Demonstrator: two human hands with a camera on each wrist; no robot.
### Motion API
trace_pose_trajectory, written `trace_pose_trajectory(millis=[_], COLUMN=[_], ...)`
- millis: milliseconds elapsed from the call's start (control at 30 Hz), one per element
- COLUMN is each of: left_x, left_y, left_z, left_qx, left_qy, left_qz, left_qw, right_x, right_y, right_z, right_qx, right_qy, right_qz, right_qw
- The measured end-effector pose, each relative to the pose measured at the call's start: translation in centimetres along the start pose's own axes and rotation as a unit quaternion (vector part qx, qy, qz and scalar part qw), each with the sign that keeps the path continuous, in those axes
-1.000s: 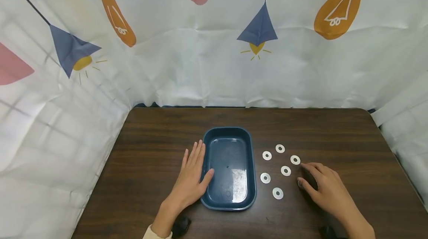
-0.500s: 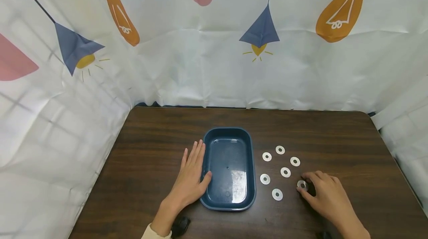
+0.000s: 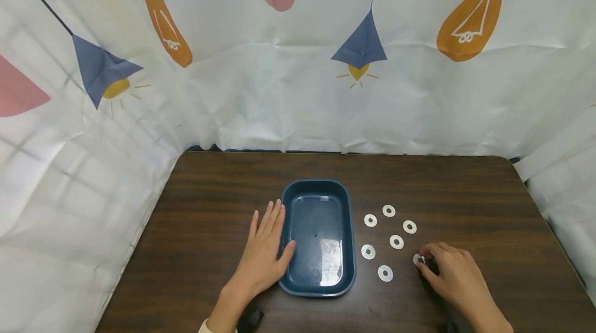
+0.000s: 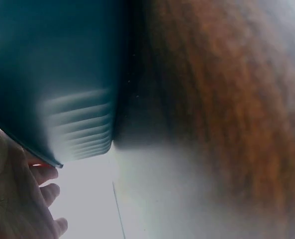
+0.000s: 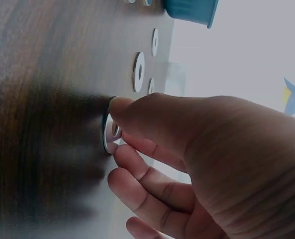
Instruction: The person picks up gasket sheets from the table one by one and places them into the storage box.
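From the head view, you have the dark brown wood-grain table [image 3: 223,193] running wide and bare behind and to the left of the work, with its far edge meeting the white printed curtain [image 3: 288,100] and its right edge close to your right forearm. The dark blue rectangular plastic tray [image 3: 318,237] sits near the front middle. Your left hand [image 3: 266,247] lies flat on the table just left of the tray, fingers straight and relaxed, thumb resting against the tray's left rim. Your right hand [image 3: 449,271] is low on the table right of the tray, fingers curled, tips pinching a flat silver metal washer [image 3: 418,259] at the table surface. Six more loose silver washers [image 3: 396,241] lie flat between the tray and that hand, spread apart with open wood between them.

From the left wrist view, the picture is blurred: you see the tray's blue outer wall [image 4: 52,84] with its ribbed corner, wood beside it, and part of your left hand's fingers [image 4: 43,174] against the wall's lower edge.

From the right wrist view, your right hand's thumb and fingers [image 5: 152,117] close on the washer [image 5: 109,133], which stands tilted up on its edge off the wood. Other washers [image 5: 138,72] lie flat beyond it, and the tray [image 5: 189,10] shows at the top edge
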State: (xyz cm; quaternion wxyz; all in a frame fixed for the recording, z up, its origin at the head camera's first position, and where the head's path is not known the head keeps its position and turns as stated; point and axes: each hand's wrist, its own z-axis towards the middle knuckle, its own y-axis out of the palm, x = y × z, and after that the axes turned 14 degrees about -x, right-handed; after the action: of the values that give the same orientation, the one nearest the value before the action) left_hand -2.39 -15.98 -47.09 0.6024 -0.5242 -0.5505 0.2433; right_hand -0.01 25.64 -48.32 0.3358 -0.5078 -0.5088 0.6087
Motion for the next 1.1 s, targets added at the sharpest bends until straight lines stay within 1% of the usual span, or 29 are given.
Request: trace_pose_trajectory(millis=[133,200,433,567,667,733,867,1100], left_x=[-0.1,-0.1,-0.4,-0.4,-0.3,-0.3,-0.3,-0.3], left_y=[0.2,0.2,0.2,0.3,0.4,0.4,0.4,0.5], left_z=[0.1,0.1,0.1,0.1,0.1,0.1,0.1,0.2], left_qx=[-0.008,-0.010,-0.002,0.001,-0.002,-0.004,-0.001,-0.004], left_qy=[0.000,-0.002,0.005,0.008,0.006,0.004,0.005,0.003], left_qz=[0.006,0.004,0.002,0.013,0.012,0.010,0.008,0.009], left_qw=[1.0000,0.9999,1.0000,0.9999,0.9999,0.9999,1.0000,0.9999], right_x=[0.0,0.0,-0.2,-0.1,0.0,0.1,-0.1,-0.2], right_y=[0.0,-0.1,-0.5,-0.4,-0.3,-0.3,-0.5,-1.1], right_z=[0.0,0.2,0.7,0.5,0.3,0.1,-0.2,-0.1], right_qx=[0.014,0.013,-0.016,-0.003,0.010,0.009,-0.008,-0.064], right_qy=[-0.007,-0.005,0.014,0.005,-0.009,-0.012,-0.003,0.048], right_qz=[-0.005,-0.003,0.011,0.008,0.000,-0.005,-0.011,0.025], right_qw=[1.000,1.000,1.000,1.000,1.000,1.000,1.000,0.997])
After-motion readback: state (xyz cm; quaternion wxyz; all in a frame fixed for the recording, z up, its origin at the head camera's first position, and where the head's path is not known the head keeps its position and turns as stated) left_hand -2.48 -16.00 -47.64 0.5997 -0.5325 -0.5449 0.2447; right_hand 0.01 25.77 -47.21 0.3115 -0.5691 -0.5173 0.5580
